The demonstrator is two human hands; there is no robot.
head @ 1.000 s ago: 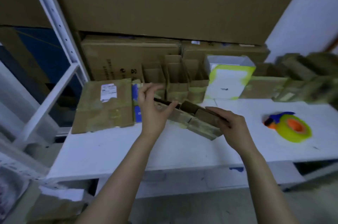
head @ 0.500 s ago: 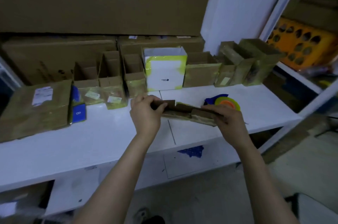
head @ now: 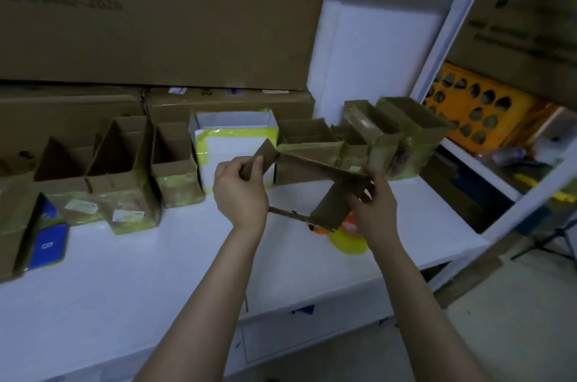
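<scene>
Progress: unfolding small brown cardboard box (head: 329, 205), flat half a second ago, pinching one flap in left hand (head: 240, 191), gripping opposite end in right hand (head: 373, 207), likely squaring it up.

big carton (head: 162, 26): "…02-2020", start blurred | blue pack (head: 46, 246): "8" | right-hand carton (head: 527, 22): print unreadable

The half-opened box (head: 315, 163) is matt brown cardboard, dull on every face. The small open boxes (head: 176, 175) behind it are the same cardboard, wrapped low down in glossy, yellowish clear tape that catches the light. The shelf board (head: 156, 272) looks smooth, white and faintly shiny. The crate (head: 474, 107) looks like orange moulded plastic, and the large carton (head: 156, 22) is plain matt cardboard.
</scene>
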